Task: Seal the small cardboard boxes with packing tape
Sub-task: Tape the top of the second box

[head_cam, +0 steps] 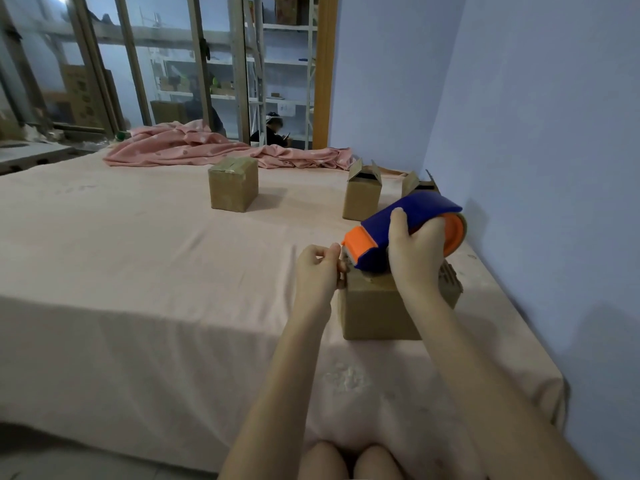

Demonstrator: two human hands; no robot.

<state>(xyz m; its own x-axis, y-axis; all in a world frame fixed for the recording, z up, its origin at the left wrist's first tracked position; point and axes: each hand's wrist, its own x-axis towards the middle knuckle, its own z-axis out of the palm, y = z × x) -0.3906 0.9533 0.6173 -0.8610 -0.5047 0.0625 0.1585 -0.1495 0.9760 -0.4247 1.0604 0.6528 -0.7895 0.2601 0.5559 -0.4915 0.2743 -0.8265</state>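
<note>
A small cardboard box (375,311) stands on the pink bed (145,258) in front of me. My right hand (417,251) grips a blue and orange tape dispenser (412,220) that rests on the box's top. My left hand (317,271) pinches at the dispenser's orange front end, at the box's left top edge; the tape itself is too small to make out. A closed, taped box (233,183) stands farther back in the middle. Two boxes with open flaps, one (362,195) and another (417,185), stand at the back right.
A crumpled pink blanket (214,147) lies along the bed's far edge. A blue wall (536,133) runs close along the right side of the bed. A person sits beyond the glass doors (273,129). My knees (349,462) are at the bed's front edge.
</note>
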